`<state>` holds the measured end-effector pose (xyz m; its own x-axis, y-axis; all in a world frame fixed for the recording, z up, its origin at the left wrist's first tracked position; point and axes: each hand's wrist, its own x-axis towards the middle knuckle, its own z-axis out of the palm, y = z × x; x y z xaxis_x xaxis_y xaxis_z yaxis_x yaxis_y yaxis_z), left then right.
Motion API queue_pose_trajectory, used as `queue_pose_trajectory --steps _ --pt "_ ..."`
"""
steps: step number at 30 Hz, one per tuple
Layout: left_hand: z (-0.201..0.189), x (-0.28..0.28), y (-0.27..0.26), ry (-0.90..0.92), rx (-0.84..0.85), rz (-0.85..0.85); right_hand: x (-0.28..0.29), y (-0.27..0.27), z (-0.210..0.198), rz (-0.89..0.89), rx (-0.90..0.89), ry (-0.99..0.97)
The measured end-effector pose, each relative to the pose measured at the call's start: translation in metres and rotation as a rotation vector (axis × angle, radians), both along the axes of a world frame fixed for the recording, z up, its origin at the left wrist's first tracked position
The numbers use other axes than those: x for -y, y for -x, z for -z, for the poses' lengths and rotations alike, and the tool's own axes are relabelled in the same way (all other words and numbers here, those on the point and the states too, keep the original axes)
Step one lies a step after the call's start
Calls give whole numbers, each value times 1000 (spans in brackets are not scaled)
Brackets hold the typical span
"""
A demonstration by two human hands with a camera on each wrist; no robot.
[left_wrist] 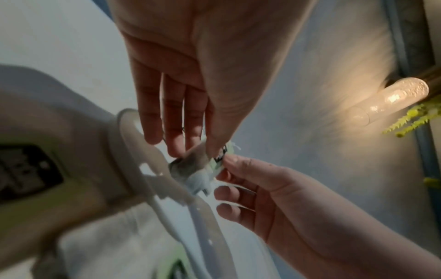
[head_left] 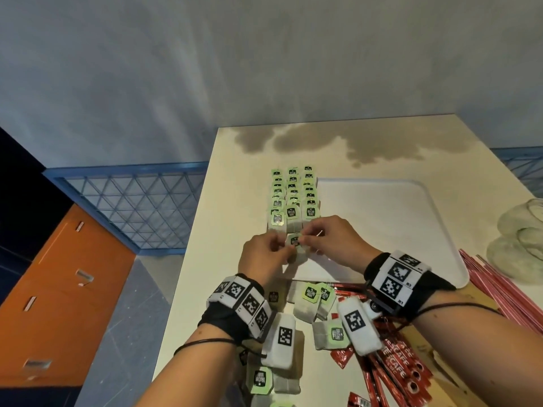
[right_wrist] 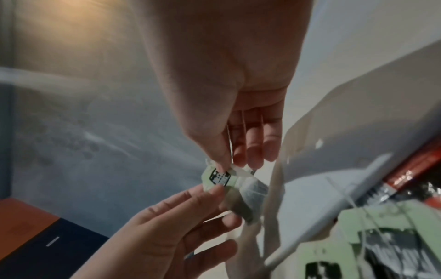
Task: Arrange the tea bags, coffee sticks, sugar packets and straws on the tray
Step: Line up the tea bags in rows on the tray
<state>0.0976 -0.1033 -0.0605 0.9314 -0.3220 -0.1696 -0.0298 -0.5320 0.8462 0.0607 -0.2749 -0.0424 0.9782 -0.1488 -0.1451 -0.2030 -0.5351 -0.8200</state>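
Many loose tea bags (head_left: 311, 301) beside tray (head_left: 382, 218).

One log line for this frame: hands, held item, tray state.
left hand: pinches tea bag | right hand: pinches same tea bag | tray: tea bag rows on left side | coffee sticks: off tray

A cream table (head_left: 235, 160) with a dark stain (head_left: 367, 142) stands against a grey-blue wall (head_left: 176, 69) — an orange cabinet (head_left: 58, 289) to its left, a lit lamp (left_wrist: 393, 98) glowing warm.
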Motion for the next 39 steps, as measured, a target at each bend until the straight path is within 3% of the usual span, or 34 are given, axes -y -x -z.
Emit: queue_pose_trajectory --steps 7,18,28,33,39 --pt "-1 -7 -29 -257 125 65 4 -30 9 100 21 154" --pt "-5 7 -59 -460 93 176 9 -55 16 183 38 154" --pt "-14 0 -55 -416 36 158 22 -43 10 182 -1 112" --pt "-36 -31 -30 -362 63 188 9 5 -16 31 -7 -18" --pt "-53 -77 16 -395 45 252 -12 57 -17 -189 -93 58"
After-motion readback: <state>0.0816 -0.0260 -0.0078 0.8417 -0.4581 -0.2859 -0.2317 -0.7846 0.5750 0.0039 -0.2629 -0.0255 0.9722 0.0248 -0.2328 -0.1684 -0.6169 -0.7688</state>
